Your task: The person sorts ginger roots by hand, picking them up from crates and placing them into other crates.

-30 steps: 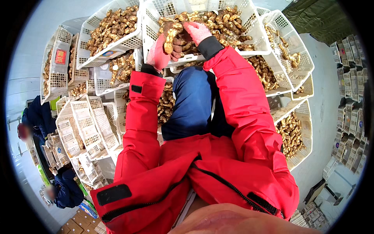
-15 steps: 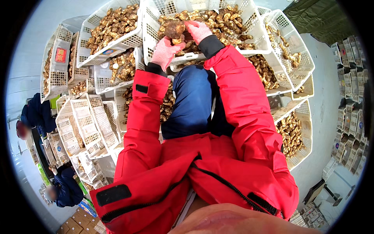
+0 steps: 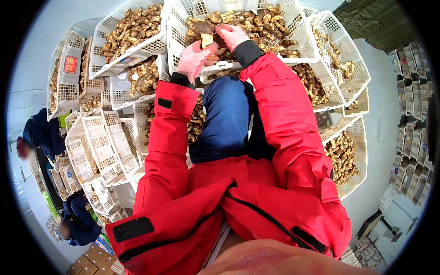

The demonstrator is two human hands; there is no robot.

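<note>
Your left grip (image 3: 193, 60) pinches a mushroom (image 3: 200, 29) over the crate (image 3: 176, 42), likely so bits fall inside; your right grip (image 3: 233, 36), I cannot tell.

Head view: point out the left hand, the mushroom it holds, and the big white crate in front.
Left hand (image 3: 194, 58): head view, on its pink glove.
Mushroom (image 3: 200, 29): head view, on its brown cap.
White crate (image 3: 299, 29): head view, on its right latticed wall.

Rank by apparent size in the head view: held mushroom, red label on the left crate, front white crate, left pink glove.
1. Front white crate
2. Left pink glove
3. Held mushroom
4. Red label
</note>
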